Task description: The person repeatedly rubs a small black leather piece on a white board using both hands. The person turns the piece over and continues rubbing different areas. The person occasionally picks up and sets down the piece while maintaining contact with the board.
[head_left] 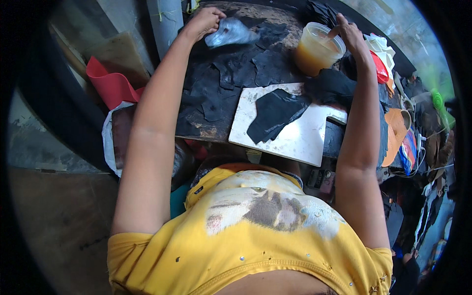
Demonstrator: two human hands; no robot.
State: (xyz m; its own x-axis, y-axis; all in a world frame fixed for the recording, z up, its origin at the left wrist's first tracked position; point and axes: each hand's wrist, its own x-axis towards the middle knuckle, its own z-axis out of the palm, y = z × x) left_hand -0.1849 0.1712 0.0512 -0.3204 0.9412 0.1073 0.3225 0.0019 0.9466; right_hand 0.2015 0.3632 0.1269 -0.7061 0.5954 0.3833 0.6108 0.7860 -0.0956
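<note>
Two bare hands are working. Left hand is clutching a crumpled grey cloth at 11 o'clock. Right hand is pinching a stick in the amber-filled round plastic tub at 1 o'clock.

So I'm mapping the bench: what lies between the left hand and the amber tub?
In the head view, between the left hand and the amber tub lie a pale crumpled rag and overlapping black cut pieces.

Both arms outstretched, left hand fisted, right hand fingers pinched.

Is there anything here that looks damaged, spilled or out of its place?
The white board overhangs the table's near edge and has a notch cut from its right corner. Nothing looks spilled around the tub of amber liquid.
</note>
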